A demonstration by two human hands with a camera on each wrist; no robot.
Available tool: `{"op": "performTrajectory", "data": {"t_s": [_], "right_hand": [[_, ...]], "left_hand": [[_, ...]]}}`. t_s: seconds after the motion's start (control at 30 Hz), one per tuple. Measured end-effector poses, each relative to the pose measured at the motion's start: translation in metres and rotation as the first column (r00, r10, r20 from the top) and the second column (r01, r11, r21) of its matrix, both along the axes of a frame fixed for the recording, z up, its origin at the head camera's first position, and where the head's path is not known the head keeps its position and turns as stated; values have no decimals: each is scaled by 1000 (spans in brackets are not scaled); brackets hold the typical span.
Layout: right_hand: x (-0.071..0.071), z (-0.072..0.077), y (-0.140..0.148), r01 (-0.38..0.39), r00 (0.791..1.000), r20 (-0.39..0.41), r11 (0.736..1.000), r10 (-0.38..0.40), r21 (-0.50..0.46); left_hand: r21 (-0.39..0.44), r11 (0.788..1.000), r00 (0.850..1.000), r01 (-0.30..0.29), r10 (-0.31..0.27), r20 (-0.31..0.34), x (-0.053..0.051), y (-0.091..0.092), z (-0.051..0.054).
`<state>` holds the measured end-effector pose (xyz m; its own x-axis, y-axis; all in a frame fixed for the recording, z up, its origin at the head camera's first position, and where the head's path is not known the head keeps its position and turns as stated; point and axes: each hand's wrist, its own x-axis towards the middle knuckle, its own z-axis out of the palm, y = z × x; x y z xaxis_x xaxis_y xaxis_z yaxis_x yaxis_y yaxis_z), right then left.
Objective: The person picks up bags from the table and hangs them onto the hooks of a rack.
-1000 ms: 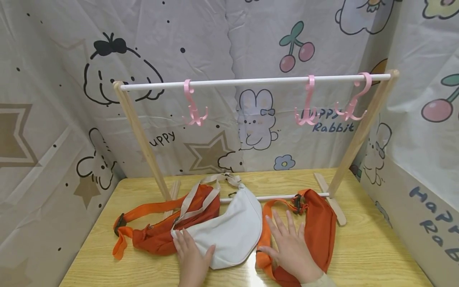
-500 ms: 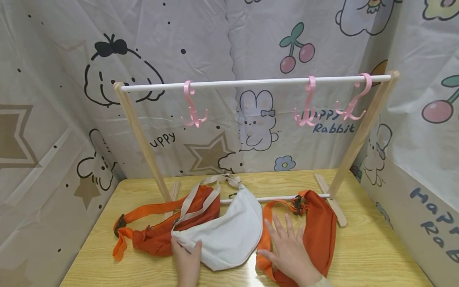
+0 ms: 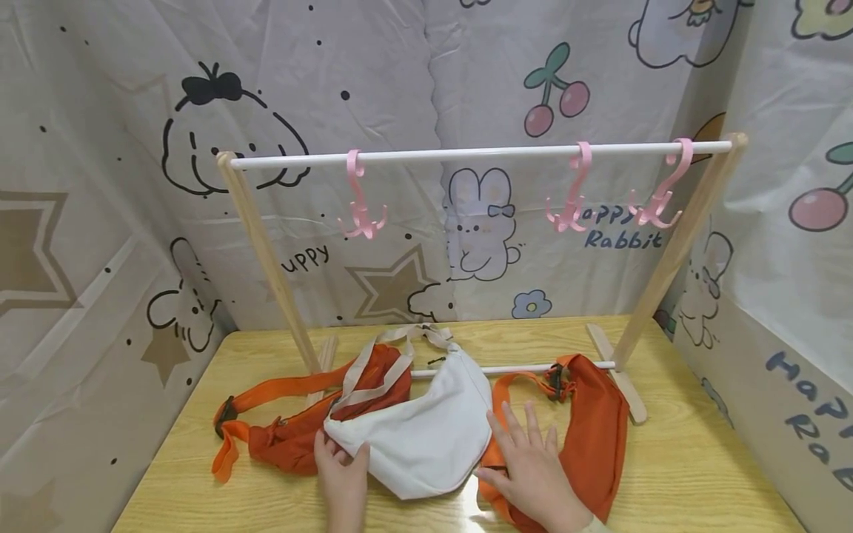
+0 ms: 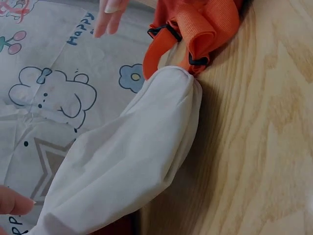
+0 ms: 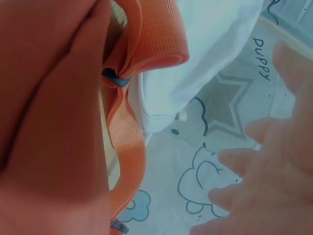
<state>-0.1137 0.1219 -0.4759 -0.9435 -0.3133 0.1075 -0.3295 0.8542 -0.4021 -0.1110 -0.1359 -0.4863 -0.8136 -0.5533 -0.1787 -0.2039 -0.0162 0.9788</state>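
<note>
The white bag [image 3: 426,444] lies on the table, its left end overlapping an orange-red bag [image 3: 293,444]. My left hand [image 3: 343,474] grips the white bag's lower left edge, fingers curled at its end and thumb in front. In the left wrist view the white bag [image 4: 127,156] stretches away from the fingertips at the lower left. Over the strap of a second orange-red bag [image 3: 593,437], my right hand [image 3: 536,474] is spread with straight fingers. The right wrist view shows this hand [image 5: 274,166] beside the orange strap [image 5: 127,142]; whether it touches is unclear.
Behind the bags stands a wooden rack with a white top rod [image 3: 466,154]. Three pink hooks hang from it: one left [image 3: 363,200], one right of centre [image 3: 574,192], one near the right post [image 3: 666,189]. A patterned curtain [image 3: 393,96] surrounds the table.
My left hand has gone from lying flat on the white bag to gripping its lower left edge, moving slightly left and down. My right hand stays spread, slightly lower.
</note>
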Motion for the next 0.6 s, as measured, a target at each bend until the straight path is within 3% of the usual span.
{"op": "performTrajectory", "data": {"t_s": [0.33, 0.47, 0.6], "right_hand": [[1, 0, -4, -15, 1000, 22, 1000, 15, -1], [2, 1, -6, -33, 999, 34, 999, 33, -13], [3, 1, -10, -48, 999, 19, 999, 48, -3]], "left_hand": [[70, 997, 996, 40, -34, -80, -2, 4, 10], [134, 990, 993, 44, -28, -118, -1, 6, 15], [126, 992, 990, 31, -13, -141, 0, 10, 21]]}}
